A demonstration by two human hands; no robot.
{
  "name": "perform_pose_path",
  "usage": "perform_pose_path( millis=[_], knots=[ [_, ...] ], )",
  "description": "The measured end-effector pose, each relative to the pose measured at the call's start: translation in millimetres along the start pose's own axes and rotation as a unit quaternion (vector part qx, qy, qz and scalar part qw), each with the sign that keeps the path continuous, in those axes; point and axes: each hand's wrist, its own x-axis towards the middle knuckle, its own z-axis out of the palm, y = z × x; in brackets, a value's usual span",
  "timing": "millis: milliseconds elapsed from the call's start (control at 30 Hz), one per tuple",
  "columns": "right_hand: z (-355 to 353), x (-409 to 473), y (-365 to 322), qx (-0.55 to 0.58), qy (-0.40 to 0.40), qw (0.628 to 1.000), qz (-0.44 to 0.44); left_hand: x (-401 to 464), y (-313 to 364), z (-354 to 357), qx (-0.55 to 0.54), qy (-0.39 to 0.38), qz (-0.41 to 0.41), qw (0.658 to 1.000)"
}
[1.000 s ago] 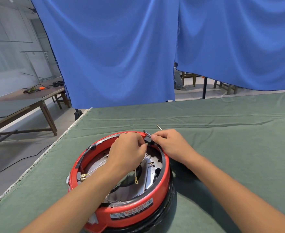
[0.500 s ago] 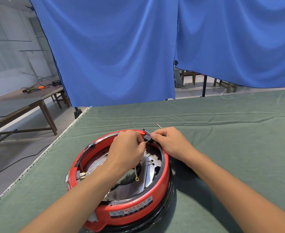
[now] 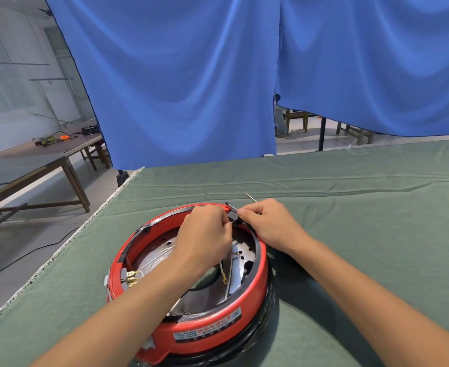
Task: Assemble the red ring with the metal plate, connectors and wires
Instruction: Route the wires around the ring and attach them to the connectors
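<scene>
So the red ring (image 3: pixel 191 324) is sitting on the green cloth (image 3: pixel 350 207) near the front-left corner of the table, resting on some black base under it. Inside I can see the metal plate (image 3: pixel 240 274), shiny, with a few holes, and thin white wires (image 3: pixel 156 258) running across it toward 2 brass connectors (image 3: pixel 132 278) clipped at the ring's left wall. There's also a yellowish wire (image 3: pixel 223 274) hanging down from under my left hand, ending in a little ring terminal over the plate.

Both hands are up at the far rim. Left hand (image 3: pixel 205 234) reaches over the ring from the near side, fingers curled in, pinching something small and brass-colored right at the rim, can't really make out what it is, too tiny. Right hand (image 3: pixel 271 225) comes in from the right, fingers curled, thumb and index pinching a black clip (image 3: pixel 232 210) that sits on the rim's top edge. The 2 hands are basically touching fingertips there.

Just past my right hand a thin metal pin (image 3: pixel 252 197) lies on the cloth, partly hidden by the knuckles.

White label (image 3: pixel 207 324) with printing on the ring's near side, unreadable for me. Blue curtain (image 3: pixel 191 75) hangs behind the table, and a wooden table (image 3: pixel 32 160) with some cables stands off to the left.
</scene>
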Motion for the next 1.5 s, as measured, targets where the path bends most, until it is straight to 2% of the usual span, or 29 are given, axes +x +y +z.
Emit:
perform_pose_path(
  millis=[433,600,767,1000,1100,1200,1367,1433,1500],
  knots=[
    [-0.9,1.7,1.1,-0.050,0.001,0.999,-0.015,2.4,1.5,9.4,0.042,0.009,0.006,0.999],
    [0.3,0.3,0.9,-0.018,0.001,1.000,0.001,7.1,8.1,3.1,0.120,0.001,0.031,0.992],
    [-0.4,1.5,4.6,0.019,-0.003,1.000,0.015,6.3,6.2,-3.0,0.147,-0.001,0.058,0.987],
    [-2.0,4.3,6.4,0.015,-0.004,1.000,0.017,14.9,-6.4,-19.9,0.143,0.012,0.000,0.990],
    [-5.4,6.7,8.7,0.054,0.007,0.998,0.037,27.3,-14.4,-29.9,0.125,-0.043,0.000,0.991],
    [-11.7,13.3,19.2,0.111,0.056,0.989,0.084,37.0,-26.7,-32.9,0.085,-0.130,0.045,0.987],
    [-21.0,22.0,49.4,-0.003,0.123,0.983,0.135,37.6,-40.5,-19.6,0.007,-0.114,0.073,0.991],
    [-22.3,28.8,58.8,-0.009,0.104,0.982,0.159,38.9,-42.2,-13.5,0.002,-0.126,0.070,0.990],
    [-20.8,38.1,66.3,-0.051,0.051,0.980,0.185,41.5,-43.1,-10.7,0.000,-0.114,0.073,0.991]
  ],
)
